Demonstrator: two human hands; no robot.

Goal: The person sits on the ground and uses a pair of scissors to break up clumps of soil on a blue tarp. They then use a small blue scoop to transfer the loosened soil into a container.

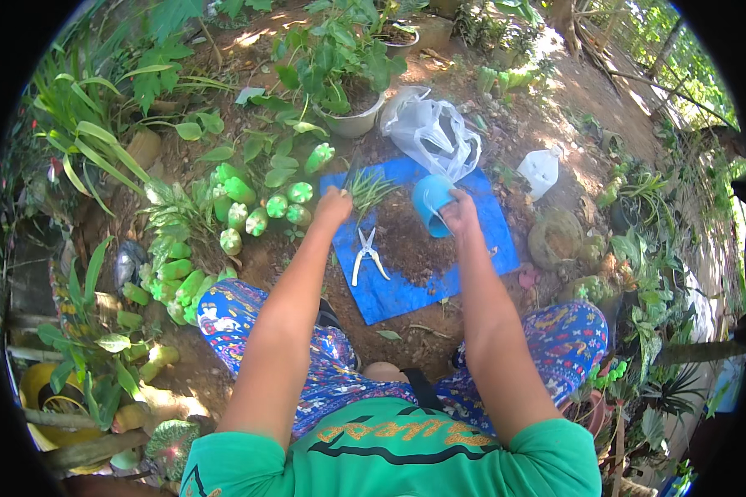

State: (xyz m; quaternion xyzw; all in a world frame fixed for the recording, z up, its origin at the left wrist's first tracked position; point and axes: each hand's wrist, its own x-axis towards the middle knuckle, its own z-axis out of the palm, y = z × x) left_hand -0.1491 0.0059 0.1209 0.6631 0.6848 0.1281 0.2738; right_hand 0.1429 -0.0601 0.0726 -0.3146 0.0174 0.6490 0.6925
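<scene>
My left hand (334,206) is closed around a dark, thin tool (352,169) at the left edge of a blue plastic sheet (379,305); blur hides the tool's exact kind. Just right of that hand, a bunch of narrow green leaves (373,189) lies on the sheet. My right hand (460,213) grips the rim of a light blue plastic pot (432,197), tilted over a heap of dark soil (410,245). What the pot holds cannot be seen. Pruning shears (367,250) with pale handles rest on the sheet, blades apart, left of the soil.
A white plastic bag (432,140) lies at the sheet's far edge, beside a potted leafy plant (352,124). Several green plastic bottles (276,206) stand upside down at left. A translucent plastic jug (539,173) and a round, weathered pot (556,239) are at right.
</scene>
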